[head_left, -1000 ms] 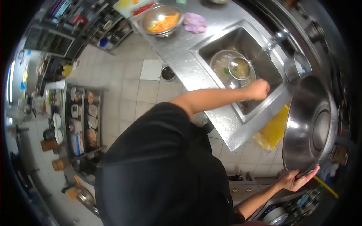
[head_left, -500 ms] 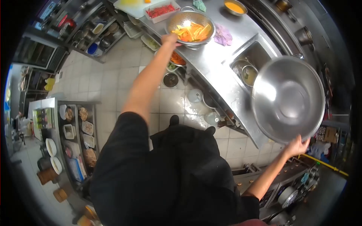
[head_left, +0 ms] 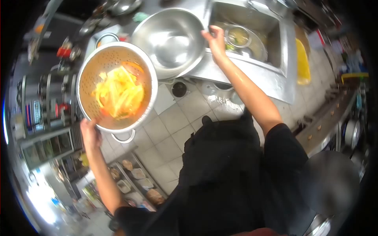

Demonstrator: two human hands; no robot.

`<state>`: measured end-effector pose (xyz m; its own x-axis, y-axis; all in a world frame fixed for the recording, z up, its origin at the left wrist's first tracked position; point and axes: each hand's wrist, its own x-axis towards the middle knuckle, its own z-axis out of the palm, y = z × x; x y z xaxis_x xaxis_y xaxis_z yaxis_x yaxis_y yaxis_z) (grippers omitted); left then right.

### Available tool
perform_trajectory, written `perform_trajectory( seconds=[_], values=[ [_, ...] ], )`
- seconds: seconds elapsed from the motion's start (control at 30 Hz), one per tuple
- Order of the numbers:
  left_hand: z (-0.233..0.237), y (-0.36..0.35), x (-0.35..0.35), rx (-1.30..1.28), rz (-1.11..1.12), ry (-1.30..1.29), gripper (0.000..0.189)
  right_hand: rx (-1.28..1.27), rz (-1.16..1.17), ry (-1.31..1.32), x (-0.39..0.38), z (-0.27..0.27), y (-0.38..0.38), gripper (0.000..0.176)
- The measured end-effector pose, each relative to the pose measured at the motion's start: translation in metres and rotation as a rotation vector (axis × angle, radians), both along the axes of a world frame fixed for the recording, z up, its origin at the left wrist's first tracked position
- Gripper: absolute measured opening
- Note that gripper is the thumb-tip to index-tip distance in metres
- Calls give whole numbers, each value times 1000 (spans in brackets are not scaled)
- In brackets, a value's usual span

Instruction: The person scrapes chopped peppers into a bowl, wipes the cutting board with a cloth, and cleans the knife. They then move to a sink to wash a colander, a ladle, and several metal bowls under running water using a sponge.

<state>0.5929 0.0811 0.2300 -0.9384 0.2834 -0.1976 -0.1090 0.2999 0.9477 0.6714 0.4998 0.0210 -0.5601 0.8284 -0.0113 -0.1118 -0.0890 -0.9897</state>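
My left hand point(head_left: 90, 133) grips the rim of a perforated metal colander point(head_left: 88, 74), raised in front of the counter's left part. Cut orange and yellow vegetable strips point(head_left: 120, 92) lie inside it. A large steel mixing bowl point(head_left: 173, 41) with nothing in it sits at the counter's front edge, partly behind the colander. At the bowl's right rim is my right hand point(head_left: 216, 41), its thumb and fingers apart, the fingertips at or very near the rim.
Right of the bowl, a sink point(head_left: 285, 39) holds a small round container point(head_left: 238, 36) in cloudy liquid. A green cloth point(head_left: 140, 17) lies behind the bowl. Below the counter, a dark round container point(head_left: 179, 89) stands on the tiled floor point(head_left: 167, 135), near a wet patch.
The colander has come off the counter and moved left and closer. The mixing bowl has swung from over the sink's right side to the counter left of it. My view has turned.
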Motion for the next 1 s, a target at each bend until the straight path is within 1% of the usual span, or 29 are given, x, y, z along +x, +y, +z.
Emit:
perform_trajectory(
  seconds=[0.03,0.1,0.17,0.23,0.27,0.3,0.33,0.37,0.4,0.43,0.47,0.5,0.53,0.57,0.6,0.63,0.67,0.7,0.77,0.8,0.83,0.87,0.9,0.97,1.0],
  values=[
    [-16,21,14,23,11,-3,28,-11,179,61,36,32,-2,61],
    [-44,86,46,-15,-95,-62,28,-466,626,154,116,70,5,66],
    [-69,184,87,59,-212,-178,29,-665,642,61,186,75,26,70],
    [-95,289,128,179,-343,-264,28,-658,633,-52,241,86,81,66],
    [-103,340,146,166,-472,-284,27,-572,472,-197,270,83,113,56],
    [-121,384,165,282,-591,-343,26,-658,356,-259,304,75,153,44],
    [-154,428,180,289,-662,-345,27,-614,202,-232,329,84,181,39],
    [-165,475,204,236,-683,-367,23,-696,106,-280,363,84,222,36],
    [-159,518,227,199,-724,-197,24,-634,-15,-321,388,87,254,35],
    [-167,557,238,152,-818,-167,28,-392,-69,-476,412,91,290,37],
    [-176,594,252,216,-867,-78,28,-349,-102,-533,440,92,333,39],
    [-173,619,260,284,-955,-285,29,-278,-133,-557,456,92,366,42],
    [-187,633,265,360,-938,-346,27,-178,-247,-535,445,105,375,41],
    [-201,644,272,440,-926,-411,26,-74,-272,-554,458,95,405,41],
    [-205,638,271,434,-906,-429,25,-6,-322,-538,452,91,419,41],
    [-205,625,261,439,-897,-447,25,180,-293,-681,448,80,440,45],
    [-218,610,251,408,-847,-460,26,749,-261,-841,433,72,446,45],
    [-223,590,239,486,-717,-534,23,1204,-277,-818,422,54,457,52],
    [-226,544,205,273,-611,-420,24,1253,-315,-833,410,13,476,63],
    [-221,522,189,135,-560,-356,31,1196,-354,-904,407,-8,485,69],
    [-220,501,175,63,-481,-303,31,1135,-387,-966,401,-30,492,74],
    [-214,483,162,3,-427,-255,30,1183,-402,-950,398,-48,503,77],
    [-213,471,148,-57,-367,-206,29,1184,-404,-935,397,-59,514,77],
    [-218,454,117,-105,-345,-163,27,1273,-422,-911,400,-82,531,78],
    [-220,447,108,-151,-329,-133,26,1320,-450,-902,405,-88,539,73]
  ],
)
